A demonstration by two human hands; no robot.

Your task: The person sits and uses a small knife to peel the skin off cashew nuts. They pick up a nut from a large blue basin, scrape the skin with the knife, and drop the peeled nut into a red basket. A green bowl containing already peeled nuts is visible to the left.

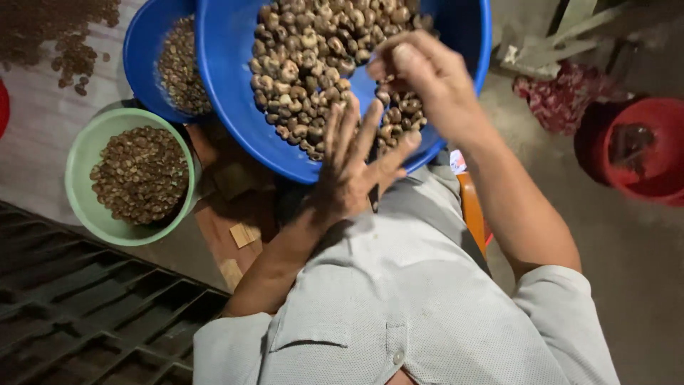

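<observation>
Two hands over the blue basin (235, 107): left hand (353, 167) fingers splayed open, right hand (427, 78) fingers pinching nuts (306, 64).

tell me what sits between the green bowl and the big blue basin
In the head view, a smaller blue basin of nuts lies between the green bowl and the big blue basin, tucked partly under the big one's rim.
</observation>
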